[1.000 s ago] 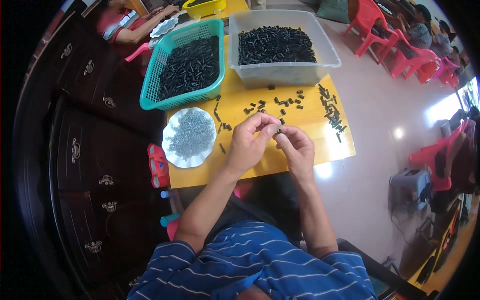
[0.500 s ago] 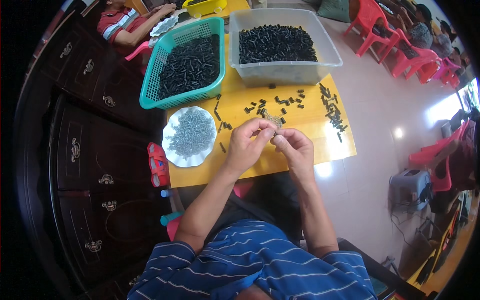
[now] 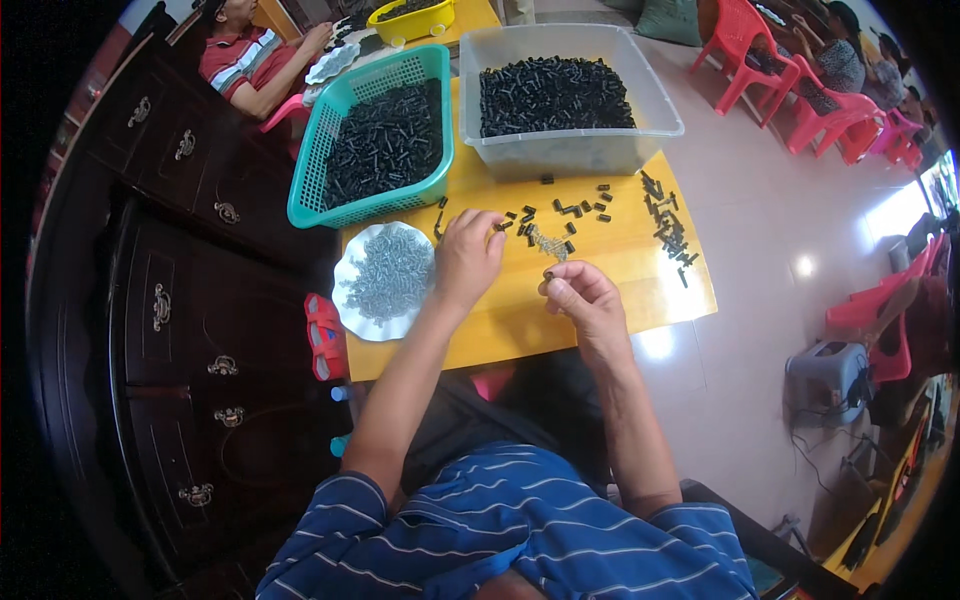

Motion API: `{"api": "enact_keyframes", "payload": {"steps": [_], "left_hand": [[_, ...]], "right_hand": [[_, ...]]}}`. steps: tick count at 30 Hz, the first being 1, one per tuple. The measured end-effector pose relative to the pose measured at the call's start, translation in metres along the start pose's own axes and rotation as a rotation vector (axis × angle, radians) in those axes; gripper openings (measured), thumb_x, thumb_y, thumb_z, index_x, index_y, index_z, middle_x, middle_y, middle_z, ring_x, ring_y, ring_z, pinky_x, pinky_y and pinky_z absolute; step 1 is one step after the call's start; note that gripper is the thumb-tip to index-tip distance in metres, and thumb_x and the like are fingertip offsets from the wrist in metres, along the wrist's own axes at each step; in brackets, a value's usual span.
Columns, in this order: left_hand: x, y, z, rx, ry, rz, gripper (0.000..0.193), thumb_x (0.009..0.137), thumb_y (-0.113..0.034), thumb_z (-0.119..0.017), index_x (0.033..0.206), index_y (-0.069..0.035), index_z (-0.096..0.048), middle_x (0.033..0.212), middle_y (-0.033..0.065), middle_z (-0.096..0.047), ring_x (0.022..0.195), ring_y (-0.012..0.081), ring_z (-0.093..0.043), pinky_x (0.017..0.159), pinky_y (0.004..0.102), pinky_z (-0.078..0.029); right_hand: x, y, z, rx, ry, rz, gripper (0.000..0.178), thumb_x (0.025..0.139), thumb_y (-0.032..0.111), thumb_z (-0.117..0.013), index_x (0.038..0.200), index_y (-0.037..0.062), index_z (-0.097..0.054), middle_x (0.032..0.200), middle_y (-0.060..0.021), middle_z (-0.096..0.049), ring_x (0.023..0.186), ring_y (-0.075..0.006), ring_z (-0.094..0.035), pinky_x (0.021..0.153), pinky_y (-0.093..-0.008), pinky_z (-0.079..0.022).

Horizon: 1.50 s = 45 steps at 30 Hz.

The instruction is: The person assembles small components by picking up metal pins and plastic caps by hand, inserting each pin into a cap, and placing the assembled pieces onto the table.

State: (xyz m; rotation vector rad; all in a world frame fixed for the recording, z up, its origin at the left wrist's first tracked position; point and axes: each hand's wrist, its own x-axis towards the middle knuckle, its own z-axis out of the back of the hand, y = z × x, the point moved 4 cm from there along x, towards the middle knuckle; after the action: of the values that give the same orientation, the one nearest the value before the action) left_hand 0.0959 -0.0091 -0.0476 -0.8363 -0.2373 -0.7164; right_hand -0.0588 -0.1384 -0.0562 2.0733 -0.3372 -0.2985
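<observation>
My right hand (image 3: 592,310) is closed in a pinch near the middle of the table, a small dark cylindrical part (image 3: 548,276) at its fingertips. Farther left, my left hand (image 3: 468,258) has curled fingers, with thumb and forefinger on a small black cylindrical part (image 3: 503,226) at the table surface. Several loose black cylindrical parts (image 3: 571,210) lie beyond the hands. Among them rests a little heap of small clear pieces (image 3: 549,244). Beside my left wrist stands a white scalloped plate (image 3: 352,318) full of small clear pieces (image 3: 388,275).
A green mesh basket (image 3: 300,205) and a translucent bin (image 3: 560,158), both filled with black parts, stand at the back of the yellow table (image 3: 450,345). A row of black parts (image 3: 668,225) lies along the right side. Dark cabinets (image 3: 170,300) flank the left. Another person (image 3: 245,60) sits far left.
My hands were together over the table's middle. The left has moved away to the left and far side, onto a black part. The right stays nearly in place, still pinching its part.
</observation>
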Motion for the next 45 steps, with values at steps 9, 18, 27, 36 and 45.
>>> {"api": "enact_keyframes", "payload": {"steps": [9,18,27,36,45], "left_hand": [[0.017,0.008,-0.021,0.313,0.084,-0.134,0.011,0.082,-0.012,-0.073,0.092,-0.006,-0.073,0.095,0.0097,-0.069,0.096,0.0329,-0.062,0.086,0.0451,-0.05],[0.009,-0.023,0.011,0.037,0.019,-0.152,0.004,0.084,-0.006,-0.071,0.087,-0.005,-0.068,0.092,0.0099,-0.071,0.093,0.0328,-0.065,0.085,0.0447,-0.051],[-0.038,-0.026,0.042,-0.554,0.168,0.242,0.009,0.095,-0.002,-0.067,0.103,0.001,-0.069,0.093,0.0047,-0.073,0.085,0.0098,-0.069,0.078,0.0254,-0.054],[-0.062,-0.031,0.043,-0.734,0.277,0.32,0.009,0.097,0.0,-0.065,0.105,0.003,-0.067,0.094,0.0026,-0.07,0.087,0.0072,-0.067,0.081,0.0228,-0.054],[-0.058,-0.037,0.049,-0.598,0.307,0.262,0.007,0.095,0.0,-0.067,0.101,0.002,-0.069,0.09,0.0007,-0.07,0.082,0.0062,-0.065,0.073,0.0218,-0.052]], "right_hand": [[0.0,0.0,0.002,0.018,-0.016,-0.024,0.018,0.095,0.014,-0.074,0.109,0.0054,-0.068,0.094,-0.0031,-0.071,0.081,-0.0102,-0.063,0.076,-0.0264,-0.051],[-0.001,-0.003,0.001,0.007,0.003,-0.041,0.017,0.096,0.014,-0.073,0.109,0.0052,-0.067,0.099,-0.0026,-0.071,0.09,-0.01,-0.066,0.08,-0.0272,-0.052],[-0.003,-0.005,-0.006,-0.077,0.043,-0.056,0.016,0.096,0.012,-0.073,0.109,0.0034,-0.068,0.098,-0.0002,-0.07,0.088,-0.0075,-0.063,0.081,-0.0252,-0.051],[-0.006,-0.013,-0.017,-0.145,0.111,-0.054,0.015,0.097,0.01,-0.072,0.108,0.0013,-0.068,0.095,0.001,-0.068,0.085,-0.0063,-0.061,0.077,-0.0227,-0.049],[-0.006,-0.015,-0.018,-0.183,0.153,-0.057,0.015,0.097,0.01,-0.072,0.108,0.0008,-0.068,0.096,0.0007,-0.069,0.087,-0.0061,-0.061,0.078,-0.0221,-0.049]]}}
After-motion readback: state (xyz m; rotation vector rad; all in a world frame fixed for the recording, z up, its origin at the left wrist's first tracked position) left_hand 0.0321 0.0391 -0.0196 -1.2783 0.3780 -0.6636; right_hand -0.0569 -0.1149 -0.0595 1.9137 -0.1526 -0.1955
